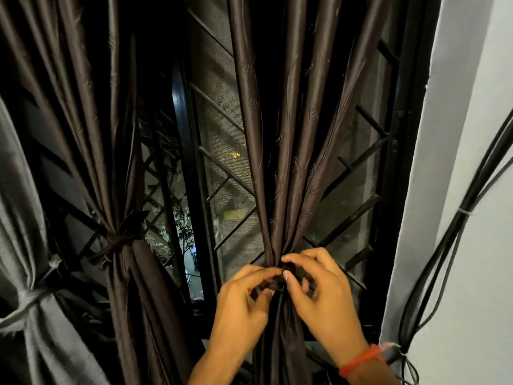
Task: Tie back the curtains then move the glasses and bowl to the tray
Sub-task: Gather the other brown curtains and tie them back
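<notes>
I am on the curtain step: my left hand and right hand meet at the gathered waist of the dark brown satin curtain panel on the right, fingers pinching its dark fabric tie-band. The matching brown panel to the left is already tied. Next, I judge, the knot needs cinching. Glasses, bowl and tray are out of view.

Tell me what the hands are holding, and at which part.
Both hands, left hand and right hand, pinch the dark tie at its knot, around the gathered brown curtain.
</notes>
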